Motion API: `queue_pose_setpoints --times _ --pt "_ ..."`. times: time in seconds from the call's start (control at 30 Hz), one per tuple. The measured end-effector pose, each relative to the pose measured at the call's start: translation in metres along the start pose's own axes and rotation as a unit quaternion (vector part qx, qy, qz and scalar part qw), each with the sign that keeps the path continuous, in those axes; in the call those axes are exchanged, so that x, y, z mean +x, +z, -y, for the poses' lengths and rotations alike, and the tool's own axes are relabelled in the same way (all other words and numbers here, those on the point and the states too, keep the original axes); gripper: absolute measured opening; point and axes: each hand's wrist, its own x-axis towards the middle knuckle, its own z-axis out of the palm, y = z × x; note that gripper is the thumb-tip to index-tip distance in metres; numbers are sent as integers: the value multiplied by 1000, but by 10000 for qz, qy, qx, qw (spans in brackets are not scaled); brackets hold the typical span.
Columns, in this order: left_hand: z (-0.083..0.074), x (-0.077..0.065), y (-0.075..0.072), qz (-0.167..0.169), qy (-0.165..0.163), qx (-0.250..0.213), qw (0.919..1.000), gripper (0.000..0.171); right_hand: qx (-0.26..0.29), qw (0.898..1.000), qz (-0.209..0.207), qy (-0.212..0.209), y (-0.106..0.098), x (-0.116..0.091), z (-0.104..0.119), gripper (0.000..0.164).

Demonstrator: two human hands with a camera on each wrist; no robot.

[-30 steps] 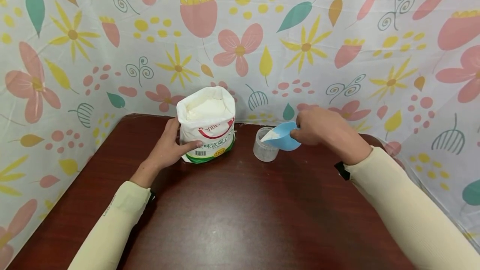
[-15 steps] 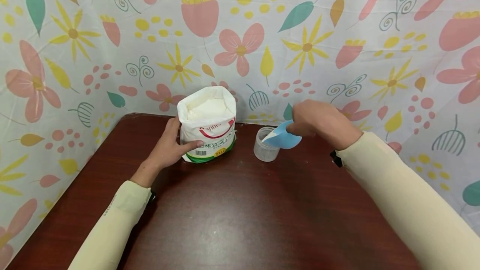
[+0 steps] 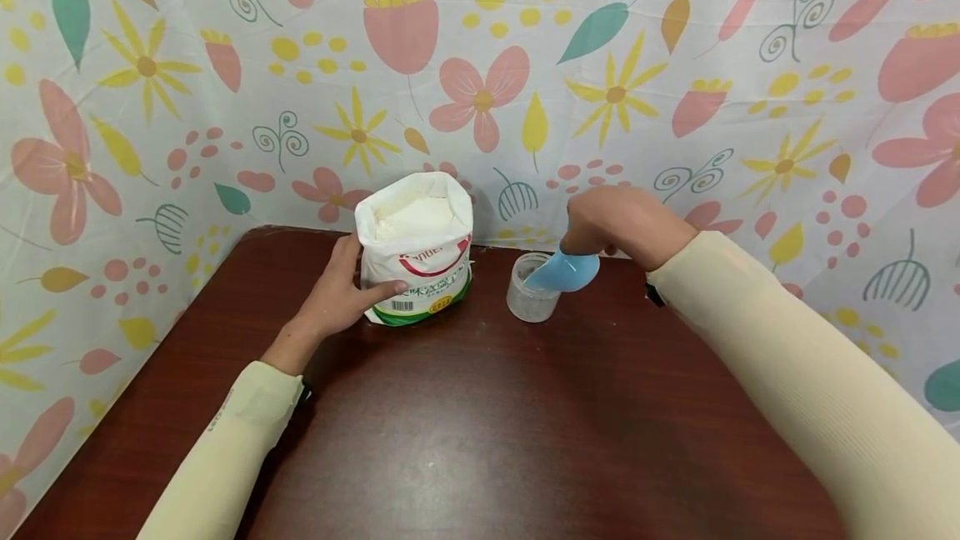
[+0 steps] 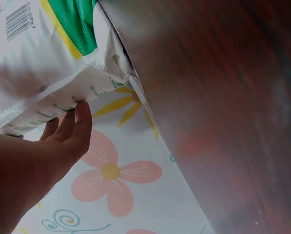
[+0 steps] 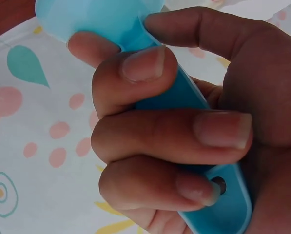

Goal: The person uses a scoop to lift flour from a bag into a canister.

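Note:
In the head view, a white flour bag (image 3: 416,252) with a green base stands with its top open, white powder inside. My left hand (image 3: 337,294) holds its left side, thumb across the front and fingers on the side, as the fingertips (image 4: 83,112) show in the left wrist view. My right hand (image 3: 618,223) grips a light-blue scoop (image 3: 567,273); its fingers wrap the handle (image 5: 223,207) in the right wrist view. The scoop is tilted, its lip over the mouth of a small clear jar (image 3: 531,305). The scoop's inside is hidden from the head view.
Everything stands on a dark reddish-brown table (image 3: 465,440), near its back edge. A flower-printed cloth (image 3: 480,40) hangs right behind the bag and jar, and along the left side.
My right hand has shifted left and tipped the scoop further over the jar; the white powder seen in the scoop earlier is out of sight. The left hand and bag stay put.

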Motion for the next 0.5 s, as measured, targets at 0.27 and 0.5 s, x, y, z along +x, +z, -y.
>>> queue_pose_setpoints --times 0.27,0.5 --pt "-21 -2 -2 6 308 -201 9993 92 -182 9988 411 172 -15 11 10 22" --pt "-41 -5 -5 102 332 -215 9992 91 38 9974 375 618 -19 9 12 21"
